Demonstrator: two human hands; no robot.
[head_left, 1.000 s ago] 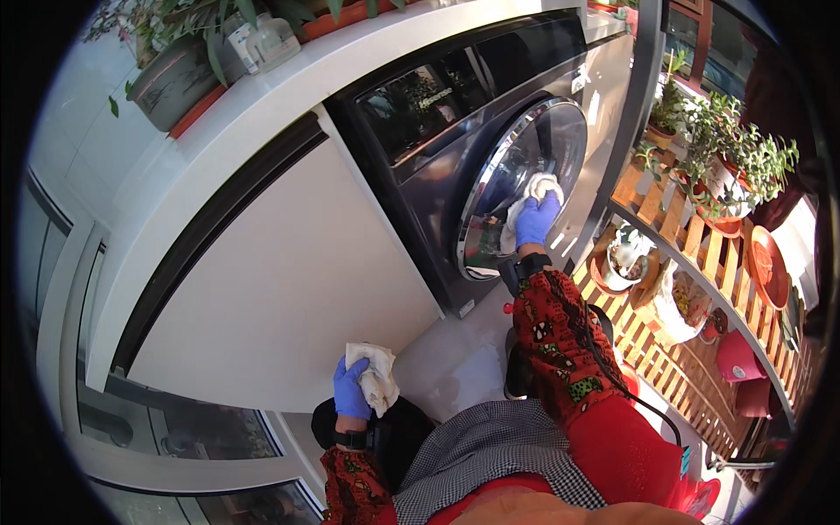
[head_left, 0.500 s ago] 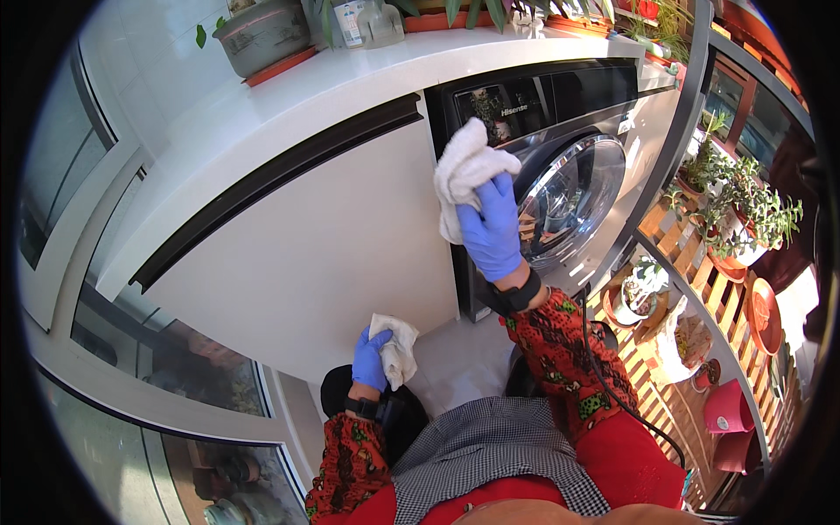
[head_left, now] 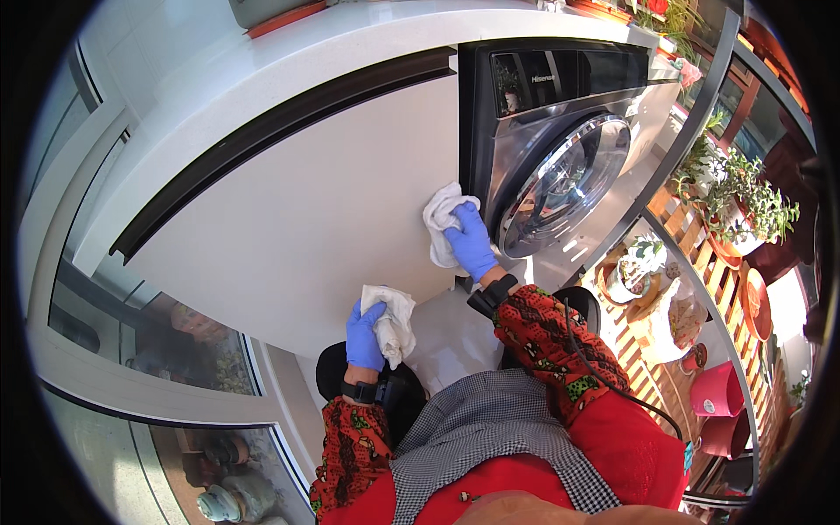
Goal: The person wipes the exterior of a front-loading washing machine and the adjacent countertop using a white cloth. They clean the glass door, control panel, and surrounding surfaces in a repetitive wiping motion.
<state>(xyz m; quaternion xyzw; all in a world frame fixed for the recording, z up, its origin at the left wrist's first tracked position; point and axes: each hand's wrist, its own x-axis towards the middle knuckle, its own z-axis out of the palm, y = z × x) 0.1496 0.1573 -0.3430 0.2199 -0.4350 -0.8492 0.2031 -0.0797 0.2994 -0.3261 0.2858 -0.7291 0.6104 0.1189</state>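
My right hand (head_left: 472, 243), in a blue glove, presses a bunched white cloth (head_left: 443, 224) against the right edge of the white cabinet panel (head_left: 297, 210), beside the washing machine (head_left: 560, 149). The fingers are closed on the cloth. Lower and to the left, my gloved left hand (head_left: 364, 336) grips a second, off-white cloth (head_left: 392, 322). That cloth hangs in front of the panel's lower part, above the pale floor; whether it touches the panel I cannot tell.
A white countertop (head_left: 184, 114) runs above a dark handle strip (head_left: 289, 131). Windows (head_left: 157, 341) stand at the left. On the right, a metal-framed partition (head_left: 691, 149) borders a slatted wooden floor with potted plants (head_left: 744, 206) and pink pots (head_left: 716, 389).
My right hand and its cloth have moved down, from near the washing machine's upper left edge to the panel's lower right. The left hand has risen slightly, and the view has shifted.
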